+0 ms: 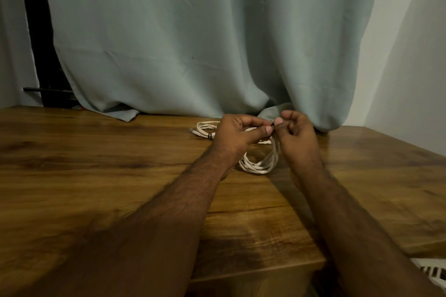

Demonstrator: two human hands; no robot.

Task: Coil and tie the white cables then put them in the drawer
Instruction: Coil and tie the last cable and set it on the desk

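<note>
Right of frame centre, the left hand (237, 134) and right hand (295, 131) pinch a thin dark tie (272, 125) atop a white cable coil (259, 164) on the wooden table (108, 164); 1 tied coil (205, 129) lies behind.

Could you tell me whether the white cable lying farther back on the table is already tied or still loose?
Tied. The far coiled cable lies flat on the table with a dark tie wrapped round its loops.
</note>
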